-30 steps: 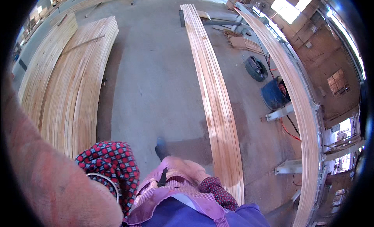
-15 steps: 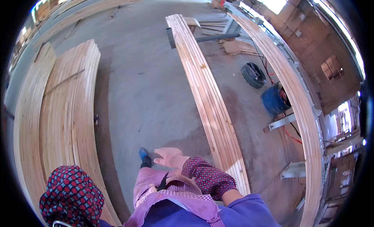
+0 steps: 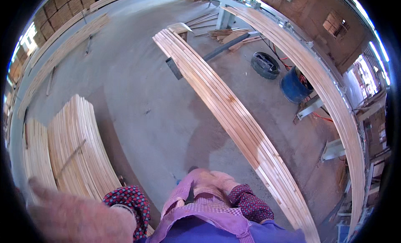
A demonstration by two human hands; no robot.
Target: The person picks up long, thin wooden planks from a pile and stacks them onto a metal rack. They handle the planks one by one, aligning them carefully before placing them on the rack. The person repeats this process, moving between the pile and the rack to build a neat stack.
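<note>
My left hand (image 3: 83,220), large and blurred, is raised at the lower left, in front of a stack of long pale boards (image 3: 81,143). Its fingers are smeared and partly cut off by the rim, and nothing held can be made out. A dark sleeve cover with red dots (image 3: 129,205) rings that wrist. In front of my purple checked apron (image 3: 211,211) is my right hand (image 3: 221,180) in a pinkish glove, its fingers blurred and not distinct. To its right runs a long bundle of narrow boards (image 3: 234,113), apart from the hand.
Far right, more long boards (image 3: 305,72) lie along a metal frame. Between the two rows stand a blue drum (image 3: 290,86) and a black round tub (image 3: 265,65). A dark beam (image 3: 225,46) crosses under the bundle's far end, near scrap wood. Further boards (image 3: 62,55) lie far left.
My view has turned, so the board rows lean further left at their far ends. My left hand has come up into view at lower left. The right hand has drawn in against the apron.
</note>
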